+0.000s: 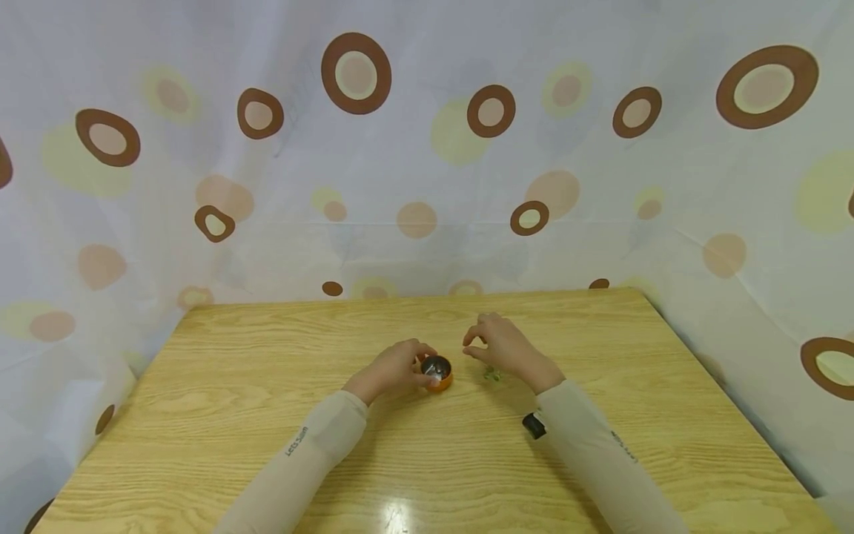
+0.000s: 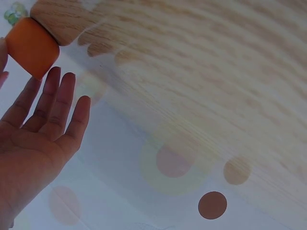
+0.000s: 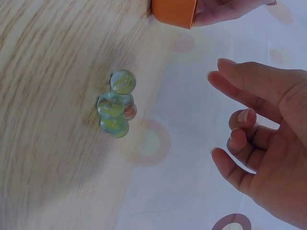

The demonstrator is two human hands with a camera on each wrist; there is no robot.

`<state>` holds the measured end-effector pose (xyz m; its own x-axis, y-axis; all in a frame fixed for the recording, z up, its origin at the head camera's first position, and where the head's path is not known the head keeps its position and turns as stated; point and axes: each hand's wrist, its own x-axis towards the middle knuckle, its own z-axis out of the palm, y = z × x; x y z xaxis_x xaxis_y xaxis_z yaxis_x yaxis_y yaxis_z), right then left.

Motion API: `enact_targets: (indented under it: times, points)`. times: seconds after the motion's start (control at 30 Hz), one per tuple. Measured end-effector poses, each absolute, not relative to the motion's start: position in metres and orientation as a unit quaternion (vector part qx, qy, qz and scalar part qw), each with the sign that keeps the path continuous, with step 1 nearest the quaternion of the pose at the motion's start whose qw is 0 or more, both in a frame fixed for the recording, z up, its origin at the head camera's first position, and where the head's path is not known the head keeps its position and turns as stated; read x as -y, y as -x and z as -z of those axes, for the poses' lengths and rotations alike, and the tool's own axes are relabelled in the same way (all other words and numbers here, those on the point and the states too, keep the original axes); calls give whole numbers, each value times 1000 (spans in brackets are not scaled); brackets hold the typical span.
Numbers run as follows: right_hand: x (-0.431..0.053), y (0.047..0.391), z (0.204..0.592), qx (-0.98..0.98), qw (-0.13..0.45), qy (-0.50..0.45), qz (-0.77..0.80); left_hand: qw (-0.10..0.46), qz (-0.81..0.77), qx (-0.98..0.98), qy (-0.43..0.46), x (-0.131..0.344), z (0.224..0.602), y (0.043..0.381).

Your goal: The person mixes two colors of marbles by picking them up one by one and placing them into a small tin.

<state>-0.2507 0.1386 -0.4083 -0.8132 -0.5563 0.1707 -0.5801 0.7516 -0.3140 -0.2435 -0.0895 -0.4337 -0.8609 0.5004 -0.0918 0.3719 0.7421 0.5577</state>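
Left hand curled about a cup, thumb on the near side and a finger on the far side; right hand holding nothing visible, thumb and forefinger drawn close but with a slight gap, remaining fingers loosely bent; marbles in a tight cluster on the table, to the right of the cup and below the right hand, well apart from its fingertips in the right wrist view.

Likely faults: the marbles, being round and smooth, could scatter if a fingertip nudged the cluster, since the flat table shows no lip to stop them; a single marble could slip out of a pinch made off its centre; the cup, steadied by one hand only, might tip or slide if its rim were knocked; whether its base rests on the table cannot be told.

Materials and shapes: cup rounded, matt orange outside, dark and glossy within, its mouth facing upward; bright spots inside may be reflections or contents, which cannot be told; marbles of clear glass with yellow-green swirls, one showing reddish tones; table of pale wood with streaked grain and a soft sheen; curtain of creased white cloth printed with brown rings and pastel discs.
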Motion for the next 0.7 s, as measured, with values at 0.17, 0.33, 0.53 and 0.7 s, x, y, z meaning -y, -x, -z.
enact_targets:
  times: [0.17, 0.33, 0.53, 0.7]
  points:
    - [-142, 251, 409, 939, 29, -294, -177, 119, -274, -924, -238, 90, 434, 243]
    - [-147, 251, 410, 940, 23, -292, -174, 125, -281, -923, -230, 90, 433, 243]
    - [-152, 251, 411, 941, 23, -289, -177, 125, -283, -922, -232, 91, 433, 243]
    - [-156, 252, 413, 950, 7, -259, -173, 122, -285, -920, -240, 92, 434, 243]
